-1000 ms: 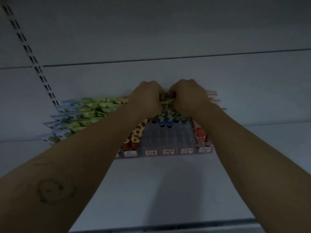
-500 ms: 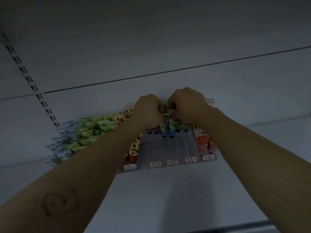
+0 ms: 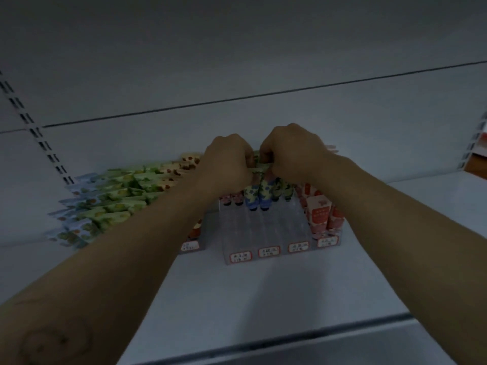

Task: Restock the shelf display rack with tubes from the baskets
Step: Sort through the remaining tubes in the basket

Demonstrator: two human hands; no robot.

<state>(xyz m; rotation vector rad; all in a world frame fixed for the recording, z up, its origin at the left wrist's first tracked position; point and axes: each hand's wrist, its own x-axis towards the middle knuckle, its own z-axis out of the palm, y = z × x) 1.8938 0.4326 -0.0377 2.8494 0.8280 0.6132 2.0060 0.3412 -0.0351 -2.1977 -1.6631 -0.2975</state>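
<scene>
**Both hands pinched on tube tops at the back of the rack**

My left hand (image 3: 226, 164) and right hand (image 3: 292, 154) meet knuckle to knuckle at 12 o'clock of the rack (image 3: 263, 233). The fingers of both are curled in tight and clamped on the flat green crimped ends of the tubes (image 3: 259, 168) standing in its back row. The knuckles hide how many tubes each hand has.

Below the hands, the tube bodies stand cap-down in the middle lanes. The front of those lanes is bare down to the labels (image 3: 268, 251) at 6 o'clock. Red tubes (image 3: 320, 217) fill the lane at 3 o'clock. A loose pile (image 3: 110, 204) lies on the shelf (image 3: 263, 299) at 9 o'clock of the rack.

I judge these tubes to be light and soft-walled, with a glossy skin that could slip under a loose pinch. The crimp is the stiffest, flattest part, so I would hold there, or low by the cap shoulder. Squeezing mid-body would likely dent a tube. Standing on their caps they look tippy, and a nudge could knock over the neighbours. The clear rack looks light too and may slide on the shelf if I push hard.
</scene>
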